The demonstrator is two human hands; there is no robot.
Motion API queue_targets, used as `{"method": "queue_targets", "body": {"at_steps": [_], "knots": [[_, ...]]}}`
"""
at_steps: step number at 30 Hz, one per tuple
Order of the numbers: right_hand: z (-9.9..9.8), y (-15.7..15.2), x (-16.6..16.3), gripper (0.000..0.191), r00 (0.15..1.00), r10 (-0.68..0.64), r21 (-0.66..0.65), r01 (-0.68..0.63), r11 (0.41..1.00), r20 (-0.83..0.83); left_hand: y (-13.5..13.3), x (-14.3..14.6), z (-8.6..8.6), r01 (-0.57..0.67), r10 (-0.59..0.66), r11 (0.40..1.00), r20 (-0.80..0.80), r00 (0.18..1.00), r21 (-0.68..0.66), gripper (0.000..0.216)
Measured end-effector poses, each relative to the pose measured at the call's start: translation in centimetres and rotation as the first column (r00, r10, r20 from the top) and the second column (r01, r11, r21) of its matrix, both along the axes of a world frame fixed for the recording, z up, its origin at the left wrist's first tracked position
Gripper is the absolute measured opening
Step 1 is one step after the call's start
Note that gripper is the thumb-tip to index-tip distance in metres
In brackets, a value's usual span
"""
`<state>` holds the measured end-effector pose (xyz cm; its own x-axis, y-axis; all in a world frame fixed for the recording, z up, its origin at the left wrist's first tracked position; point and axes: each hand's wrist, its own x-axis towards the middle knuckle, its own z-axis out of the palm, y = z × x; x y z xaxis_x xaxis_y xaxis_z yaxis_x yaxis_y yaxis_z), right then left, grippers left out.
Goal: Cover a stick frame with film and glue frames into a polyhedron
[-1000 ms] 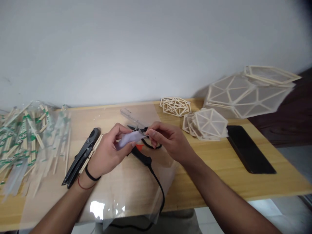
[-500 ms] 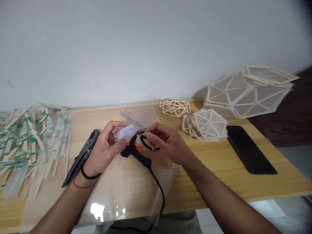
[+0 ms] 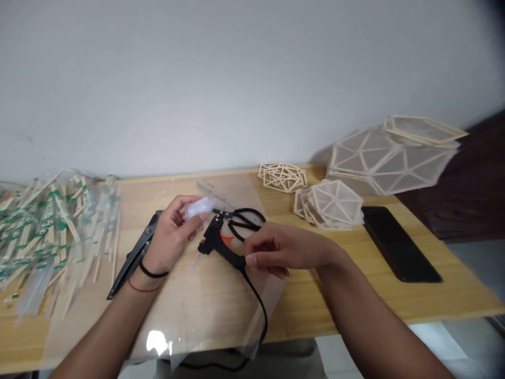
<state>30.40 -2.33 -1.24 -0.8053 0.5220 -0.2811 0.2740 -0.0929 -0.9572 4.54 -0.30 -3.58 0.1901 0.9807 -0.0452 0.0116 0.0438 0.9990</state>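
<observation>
My left hand (image 3: 175, 223) is closed around a crumpled, whitish translucent piece of film or paper (image 3: 200, 206), pinched between thumb and fingers. My right hand (image 3: 274, 247) hovers by the handle end of a black glue gun (image 3: 224, 250). Its fingers are loosely curled, with a gap between thumb and forefinger and nothing visible in them. An orange trigger shows on the glue gun, and a clear glue stick pokes out at its lower left. Behind it lie black-handled scissors (image 3: 246, 211), partly hidden by my right hand, and a transparent ruler (image 3: 215, 193).
A utility knife (image 3: 136, 255) lies beside my left wrist. Wrapped wooden sticks (image 3: 43, 226) cover the left side. Small stick frames (image 3: 282, 177), covered polygon panels (image 3: 337, 202) and larger panels (image 3: 394, 160) stand rightward. A black phone (image 3: 400, 245) lies near the right edge.
My right hand has drawn away from the whitish piece, toward me and right, to the glue gun's handle end, uncovering the scissors. My left hand keeps the piece, shifted slightly left.
</observation>
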Motion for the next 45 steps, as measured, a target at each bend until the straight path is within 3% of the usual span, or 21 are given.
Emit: {"method": "queue_targets", "body": {"at_steps": [2,5,9,13,17,19,23,27,31,37,45], "knots": [[-0.2,0.0,-0.2,0.038,0.996,-0.074,0.013,0.073,0.997,0.054,0.1,0.0,-0.4,0.007,-0.007,1.0,-0.003,1.0,-0.005,0.032],[-0.5,-0.7,-0.4,0.035,0.954,-0.209,0.17,0.174,0.97,0.214,0.3,-0.2,-0.8,0.012,-0.012,1.0,-0.003,1.0,-0.012,0.034],[-0.7,-3.5,1.0,0.019,0.899,-0.239,0.3,0.129,0.945,0.367,0.6,-0.4,-1.1,0.038,-0.038,0.999,-0.038,0.999,0.006,0.033],[-0.7,-7.2,3.5,0.001,0.863,-0.17,0.21,0.077,0.975,0.475,0.7,-0.5,-1.3,0.041,-0.037,0.998,-0.08,0.996,0.053,0.029],[-0.8,-9.0,4.8,0.007,0.862,-0.182,0.182,0.106,0.977,0.472,0.6,-0.6,-1.2,0.097,-0.095,0.994,-0.034,0.995,0.043,0.03],[-0.7,-8.7,4.6,0.009,0.845,-0.253,0.234,0.157,0.96,0.471,0.5,-0.5,-1.0,0.138,-0.14,0.989,0.039,0.989,0.044,0.035],[0.4,-5.8,2.3,0.032,0.8,-0.495,0.394,0.356,0.847,0.339,0.3,-0.2,-1.0,0.193,-0.199,0.98,0.148,0.969,0.058,0.053],[1.2,-1.4,-1.1,0.039,0.849,-0.486,0.219,0.444,0.869,0.208,0.4,-0.1,-1.3,0.173,-0.178,0.984,0.142,0.974,0.05,0.059],[0.1,2.2,-3.3,0.078,0.833,-0.553,0.151,0.549,0.822,-0.018,0.4,-0.3,-1.3,0.21,-0.212,0.977,0.08,0.974,0.031,0.036],[-3.0,2.8,-3.3,0.034,0.794,-0.549,0.112,0.59,0.8,-0.26,0.1,-0.4,-0.6,0.186,-0.184,0.982,-0.043,0.982,0.039,0.035],[-4.1,2.2,-2.9,0.033,0.605,-0.702,0.012,0.76,0.649,-0.376,-0.4,0.0,-0.6,0.075,-0.078,0.997,0.094,0.993,0.035,0.026]]}}
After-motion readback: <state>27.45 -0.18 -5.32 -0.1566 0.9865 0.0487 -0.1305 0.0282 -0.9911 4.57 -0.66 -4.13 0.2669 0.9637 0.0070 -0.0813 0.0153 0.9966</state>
